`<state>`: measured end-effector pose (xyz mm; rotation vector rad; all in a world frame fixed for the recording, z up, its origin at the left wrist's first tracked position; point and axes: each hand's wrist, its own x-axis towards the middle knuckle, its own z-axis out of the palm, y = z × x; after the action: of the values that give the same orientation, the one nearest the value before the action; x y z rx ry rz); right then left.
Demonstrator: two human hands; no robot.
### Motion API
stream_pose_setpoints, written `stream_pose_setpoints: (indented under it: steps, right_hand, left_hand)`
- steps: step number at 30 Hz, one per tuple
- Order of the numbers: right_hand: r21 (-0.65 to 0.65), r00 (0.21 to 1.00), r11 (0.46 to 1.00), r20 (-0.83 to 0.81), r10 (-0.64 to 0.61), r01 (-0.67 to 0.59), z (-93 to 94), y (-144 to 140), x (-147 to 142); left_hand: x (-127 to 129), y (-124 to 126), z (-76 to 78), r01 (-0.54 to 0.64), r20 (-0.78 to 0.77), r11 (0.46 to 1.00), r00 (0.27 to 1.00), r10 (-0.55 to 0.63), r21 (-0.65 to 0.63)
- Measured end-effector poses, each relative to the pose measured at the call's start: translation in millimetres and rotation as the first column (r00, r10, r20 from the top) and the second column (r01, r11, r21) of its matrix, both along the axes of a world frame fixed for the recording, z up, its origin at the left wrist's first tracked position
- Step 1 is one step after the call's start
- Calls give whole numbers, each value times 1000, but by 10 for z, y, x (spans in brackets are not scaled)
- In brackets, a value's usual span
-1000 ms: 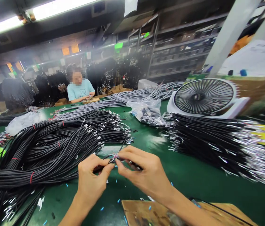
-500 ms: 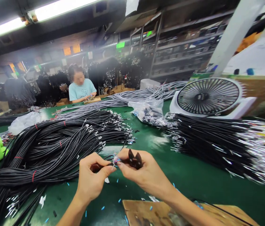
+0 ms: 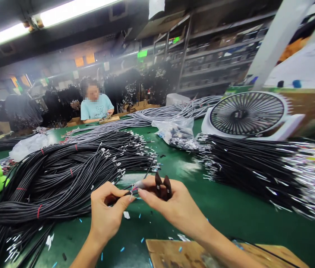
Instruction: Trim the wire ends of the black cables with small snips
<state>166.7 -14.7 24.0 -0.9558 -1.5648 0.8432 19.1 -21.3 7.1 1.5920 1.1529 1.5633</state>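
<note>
My left hand [image 3: 105, 208] pinches the end of a black cable between thumb and forefinger, just above the green table [image 3: 216, 216]. Thin coloured wires [image 3: 134, 189], pink and whitish among them, fan out of the cable's stripped end. The thumb and forefinger of my right hand [image 3: 171, 204] close on these wires from the other side. A dark pair of cutters [image 3: 163, 186] is tucked in the right hand, its two jaws sticking up apart between thumb and fingers. My fingertips partly hide the cable end.
Bundled black cables [image 3: 70, 175] lie left, and a pile of cut black cables [image 3: 246, 163] lies right. Behind are a fan [image 3: 246, 115], a plastic bag of small parts [image 3: 176, 134] and grey cables [image 3: 151, 113]. A wooden board [image 3: 174, 253] lies in front; a person [image 3: 97, 106] sits opposite.
The coloured wires are spread differently at the fingertips, with pink ones showing more clearly. My right hand has turned slightly, and the cutters' jaws have shifted a little to the right.
</note>
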Motion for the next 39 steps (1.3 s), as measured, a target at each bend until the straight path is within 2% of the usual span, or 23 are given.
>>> stream_pose_setpoints:
  steps: [3,7,10,13,17,23,29,32,35,39]
  right_hand:
    - [38,1000,999,2,-14,14,-17,-1,3]
    - [-68,999,997,-43,28,-31,-31,13,3]
    - [-121,997,991,-54,46,-53,-31,15,-3]
    - [-120,997,991,-54,55,-61,-33,11,-11]
    - [-56,998,997,-36,57,-59,-38,6,-14]
    - [166,997,986,72,5,-17,-34,-3,2]
    - [427,985,903,169,-45,-32,-57,-3,38]
    - [531,976,846,205,-75,-46,-86,13,58]
    - [566,968,821,238,-79,-72,-117,42,76]
    - [527,961,844,272,-54,-102,-136,77,105]
  left_hand:
    - [-3,-1,-32,-17,-29,1000,999,17,20]
    - [2,-16,-70,-71,-128,988,988,88,137]
    - [16,-37,-70,-107,-188,957,969,161,271]
    - [24,-54,-50,-128,-224,911,947,229,391]
    - [20,-54,-33,-118,-279,872,919,277,475]
    - [25,-42,-51,-99,-280,830,914,295,548]
    - [28,-41,-63,-105,-297,834,904,306,542]
    - [31,-32,-72,-105,-305,874,912,275,475]
    - [25,-23,-80,-86,-303,931,931,201,355]
    - [4,-20,-81,-41,-263,980,960,93,196]
